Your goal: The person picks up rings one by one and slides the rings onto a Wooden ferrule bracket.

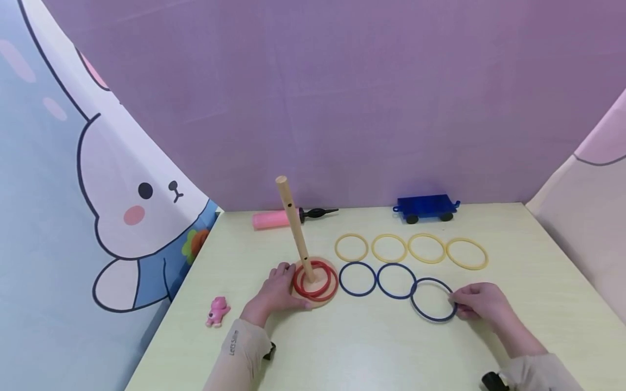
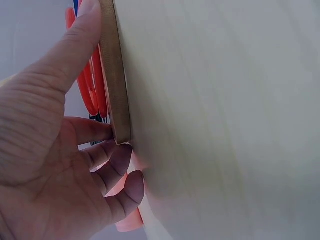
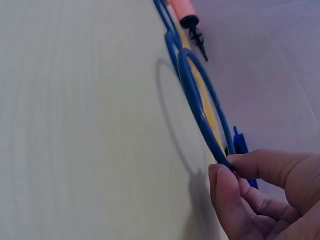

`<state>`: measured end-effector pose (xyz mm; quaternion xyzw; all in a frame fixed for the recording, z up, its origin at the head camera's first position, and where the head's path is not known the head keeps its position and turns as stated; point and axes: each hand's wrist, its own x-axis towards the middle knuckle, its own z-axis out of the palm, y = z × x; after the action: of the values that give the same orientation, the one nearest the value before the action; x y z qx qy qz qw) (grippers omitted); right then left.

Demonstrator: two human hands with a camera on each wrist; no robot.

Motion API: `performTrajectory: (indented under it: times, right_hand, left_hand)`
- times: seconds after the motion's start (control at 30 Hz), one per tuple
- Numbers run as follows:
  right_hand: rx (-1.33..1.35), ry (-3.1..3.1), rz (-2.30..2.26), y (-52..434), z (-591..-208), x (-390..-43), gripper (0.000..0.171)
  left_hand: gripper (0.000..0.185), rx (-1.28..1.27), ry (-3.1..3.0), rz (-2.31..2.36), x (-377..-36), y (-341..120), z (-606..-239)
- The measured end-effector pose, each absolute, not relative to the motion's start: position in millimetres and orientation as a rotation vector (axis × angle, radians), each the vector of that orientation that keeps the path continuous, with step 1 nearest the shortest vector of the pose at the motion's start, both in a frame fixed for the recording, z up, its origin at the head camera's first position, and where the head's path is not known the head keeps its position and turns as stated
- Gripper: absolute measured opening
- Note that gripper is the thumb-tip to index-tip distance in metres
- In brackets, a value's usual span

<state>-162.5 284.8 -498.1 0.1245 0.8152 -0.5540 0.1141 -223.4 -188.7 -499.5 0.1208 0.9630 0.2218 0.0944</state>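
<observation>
Beige sleeves (image 1: pixel 237 355) show at 7 and 4 o'clock in the head view, over a pale table (image 1: pixel 362 347). At the wooden base (image 1: pixel 320 278), the left hand (image 1: pixel 276 290) grips the 9 o'clock side, fingers near 10 and thumb near 7. A wooden peg (image 1: pixel 295 222) stands on that base, with red rings (image 1: pixel 337 282) lying around it. At 3 o'clock from the base, 3 blue rings (image 1: pixel 358 295) form a row; the right hand (image 1: pixel 484 304) pinches the end blue ring (image 1: pixel 437 320) by its 3 o'clock edge, and its 10 o'clock edge overlaps its neighbour. Between 1 and 3 o'clock from the base, 4 yellow rings (image 1: pixel 352 235) form another row. From the base, a blue wagon (image 1: pixel 425 206) stands at 2 o'clock, a pink pump (image 1: pixel 271 220) lies at 11, and a small pink figure (image 1: pixel 217 311) is between 8 and 9.

Through the left wrist camera, the thumb points toward 1 o'clock along the base, while the other fingers curl against its 6 o'clock end.

From the right wrist, thumb and forefinger press together on the end blue ring, which stretches toward 11 o'clock; its shadow falls on the table at its 9 o'clock side.
</observation>
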Motion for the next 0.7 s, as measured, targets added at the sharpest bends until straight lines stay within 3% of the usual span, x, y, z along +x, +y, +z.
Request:
performTrajectory:
  times: [0.23,0.7]
  right_hand:
    - [0.186,2.338,-1.781,265.5,-487.0,-159.3,0.031]
    - [0.048,2.27,-1.917,218.1,-456.2,-163.2,0.032]
  left_hand:
    - [0.116,0.356,2.847,0.684,-224.0,-189.9,-499.7]
    - [0.116,0.367,2.855,0.692,-224.2,-189.8,-499.3]
